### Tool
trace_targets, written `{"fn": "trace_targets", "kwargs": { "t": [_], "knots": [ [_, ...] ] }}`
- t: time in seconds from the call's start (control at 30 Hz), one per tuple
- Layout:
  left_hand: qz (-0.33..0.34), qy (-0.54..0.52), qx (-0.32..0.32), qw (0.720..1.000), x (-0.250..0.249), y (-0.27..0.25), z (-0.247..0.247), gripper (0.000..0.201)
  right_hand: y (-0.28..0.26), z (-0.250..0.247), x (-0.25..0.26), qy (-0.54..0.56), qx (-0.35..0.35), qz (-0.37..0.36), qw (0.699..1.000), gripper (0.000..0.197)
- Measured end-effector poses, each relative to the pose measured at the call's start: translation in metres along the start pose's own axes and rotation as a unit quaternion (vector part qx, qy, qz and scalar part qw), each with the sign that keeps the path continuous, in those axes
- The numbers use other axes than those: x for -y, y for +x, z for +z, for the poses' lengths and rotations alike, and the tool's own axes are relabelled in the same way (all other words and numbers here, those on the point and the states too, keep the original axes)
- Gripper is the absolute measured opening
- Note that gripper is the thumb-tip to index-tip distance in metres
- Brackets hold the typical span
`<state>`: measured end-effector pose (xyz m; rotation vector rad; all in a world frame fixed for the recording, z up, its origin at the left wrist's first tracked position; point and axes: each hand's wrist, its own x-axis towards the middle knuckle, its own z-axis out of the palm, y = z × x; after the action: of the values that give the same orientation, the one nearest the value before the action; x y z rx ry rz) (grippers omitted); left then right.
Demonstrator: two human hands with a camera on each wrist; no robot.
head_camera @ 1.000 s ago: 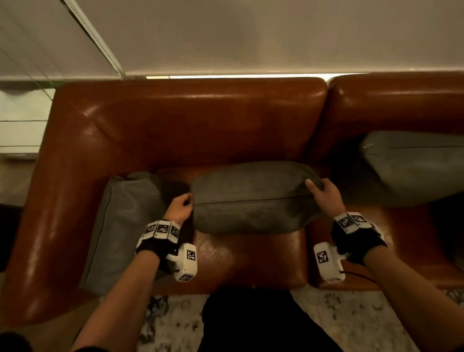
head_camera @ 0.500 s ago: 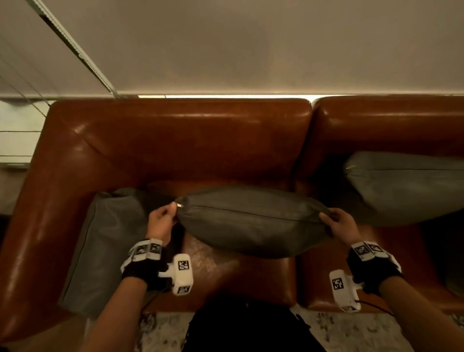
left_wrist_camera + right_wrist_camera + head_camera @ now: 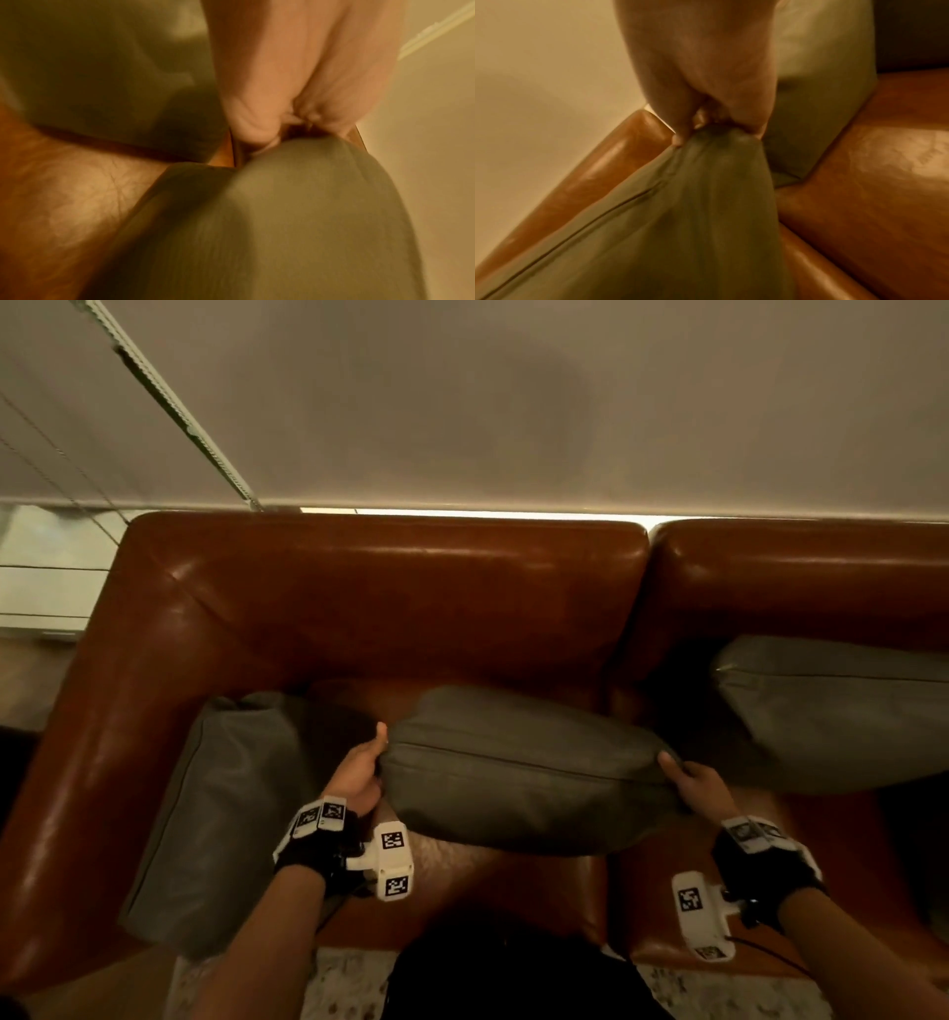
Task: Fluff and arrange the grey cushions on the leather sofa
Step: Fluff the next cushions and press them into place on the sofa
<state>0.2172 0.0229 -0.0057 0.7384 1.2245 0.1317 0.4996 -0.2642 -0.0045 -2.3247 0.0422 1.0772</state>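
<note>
Sofa [image 3: 390, 608]: brown leather, spanning the middle of the frame below a pale wall.
Left cushion [image 3: 226, 814]: grey, leaning against the armrest at lower left.
Right cushion [image 3: 842, 716]: grey, at the right edge against the backrest.
Middle cushion [image 3: 524, 773]: grey, at frame centre, held by both ends above the seat.
Left hand [image 3: 359, 770]: fingers clenched on the middle cushion's left end, thumb raised.
Right hand [image 3: 698, 785]: fingers pinching its right corner.
</note>
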Motion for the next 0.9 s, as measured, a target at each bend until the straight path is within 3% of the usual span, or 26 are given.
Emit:
{"fn": "trace_targets", "kwargs": {
  "t": [0.1, 0.2, 0.27, 0.33, 0.37, 0.4, 0.43, 0.5, 0.57, 0.63, 0.7, 0.77, 0.83, 0.9],
  "knots": [
    [-0.011, -0.057, -0.117, 0.991, -0.004, 0.014, -0.008, 0.051, -0.036, -0.014, 0.033, 0.170, 0.067, -0.038, 0.982, 0.026],
    [0.087, 0.133, -0.186, 0.969, -0.018, 0.008, -0.015, 0.049, -0.074, 0.007, 0.079, 0.276, 0.170, -0.102, 0.940, 0.026],
    [0.169, 0.207, -0.117, 0.957, -0.023, -0.016, -0.001, 0.045, -0.091, 0.039, 0.107, 0.288, 0.179, -0.129, 0.932, 0.038],
    [0.194, 0.166, 0.044, 0.966, -0.020, -0.049, 0.027, 0.051, -0.106, 0.082, 0.130, 0.247, 0.162, -0.173, 0.940, 0.024],
    [0.216, 0.164, 0.099, 0.958, -0.015, -0.062, 0.039, 0.057, -0.117, 0.103, 0.140, 0.217, 0.160, -0.199, 0.942, 0.017],
    [0.247, 0.186, 0.108, 0.945, -0.009, -0.071, 0.045, 0.060, -0.126, 0.124, 0.148, 0.191, 0.177, -0.220, 0.940, 0.019],
    [0.277, 0.205, 0.082, 0.935, -0.004, -0.075, 0.046, 0.060, -0.134, 0.142, 0.153, 0.151, 0.219, -0.240, 0.934, 0.021],
    [0.299, 0.230, -0.059, 0.924, -0.007, -0.076, 0.033, 0.051, -0.140, 0.163, 0.154, 0.075, 0.286, -0.296, 0.908, 0.025],
    [0.321, 0.281, -0.145, 0.893, -0.010, -0.072, 0.009, 0.043, -0.134, 0.161, 0.146, -0.014, 0.251, -0.394, 0.884, 0.030],
    [0.351, 0.347, -0.177, 0.852, -0.013, -0.069, -0.004, 0.042, -0.115, 0.144, 0.125, -0.092, 0.133, -0.451, 0.878, 0.032],
    [0.386, 0.377, -0.208, 0.816, -0.016, -0.068, -0.006, 0.035, -0.091, 0.119, 0.096, -0.193, -0.023, -0.396, 0.897, 0.034],
    [0.408, 0.392, -0.238, 0.789, -0.021, -0.065, -0.003, 0.026, -0.076, 0.088, 0.065, -0.204, -0.092, -0.259, 0.940, 0.032],
    [0.397, 0.388, -0.261, 0.790, -0.029, -0.060, 0.004, 0.025, -0.061, 0.061, 0.036, -0.137, -0.066, -0.172, 0.973, 0.025],
    [0.363, 0.377, -0.285, 0.803, -0.038, -0.055, 0.012, 0.029, -0.049, 0.052, 0.016, -0.092, 0.013, -0.127, 0.987, 0.016]
  ]
}}
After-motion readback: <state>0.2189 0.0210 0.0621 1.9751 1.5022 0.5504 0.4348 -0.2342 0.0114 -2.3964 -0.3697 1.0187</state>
